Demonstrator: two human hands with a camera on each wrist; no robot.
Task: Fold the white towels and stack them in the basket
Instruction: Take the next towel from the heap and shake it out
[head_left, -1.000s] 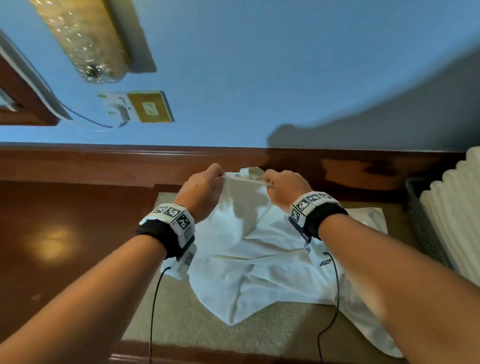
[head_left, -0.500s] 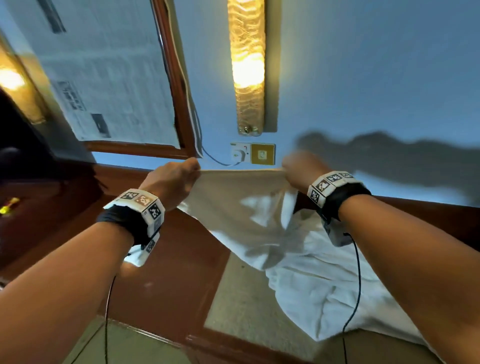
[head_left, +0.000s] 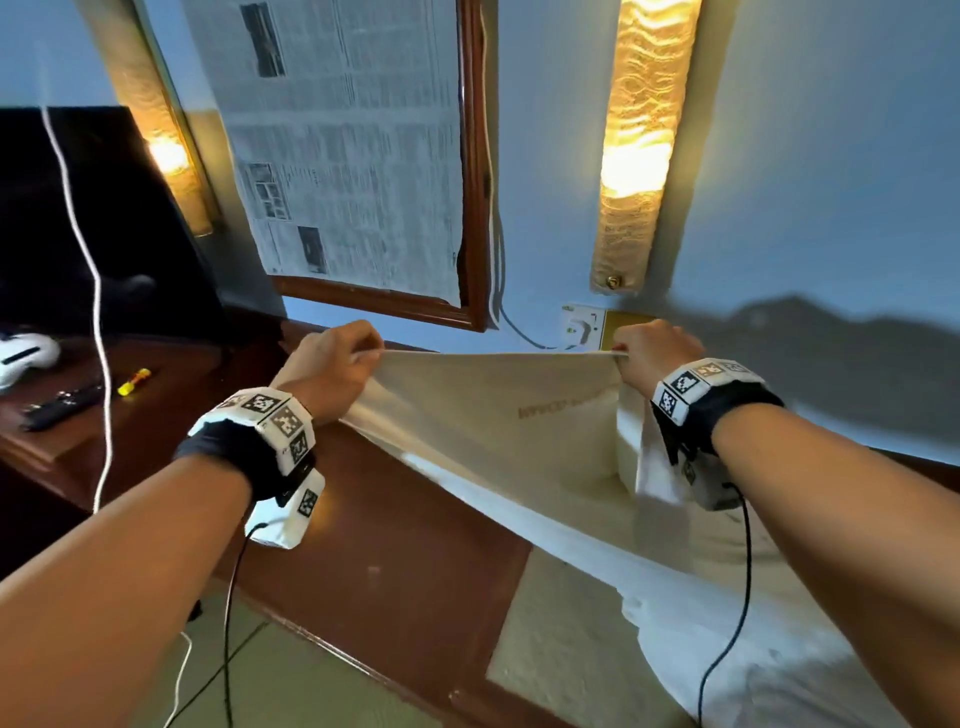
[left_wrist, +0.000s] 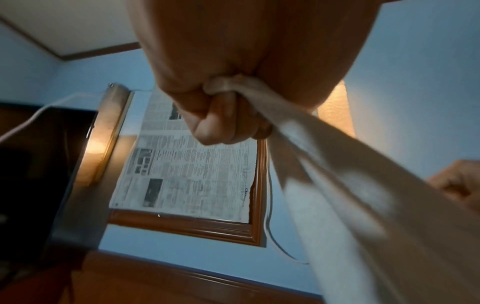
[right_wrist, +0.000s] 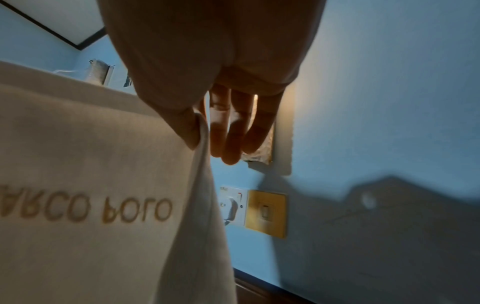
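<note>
A white towel (head_left: 498, 431) with gold lettering hangs stretched in the air between both hands, its lower part trailing onto the beige pad (head_left: 561, 639) on the wooden desk. My left hand (head_left: 332, 364) grips its top left corner in a fist; the left wrist view shows the towel (left_wrist: 337, 185) bunched inside the left hand (left_wrist: 223, 115). My right hand (head_left: 649, 353) pinches the top right corner; in the right wrist view the thumb holds the towel (right_wrist: 103, 164) while the other fingers (right_wrist: 233, 127) hang straight. The basket is out of view.
The brown wooden desk (head_left: 395, 545) runs along a blue wall. A framed newspaper (head_left: 353, 156), a lit wall lamp (head_left: 639, 145) and a socket with switch plate (head_left: 587, 327) are behind the towel. A dark screen (head_left: 78, 218), a remote (head_left: 57, 405) and a white cable (head_left: 98, 312) lie left.
Both hands rose from the desk and spread apart, pulling the towel's top edge taut in the air. The view tilted up and left, so the basket left the frame.
</note>
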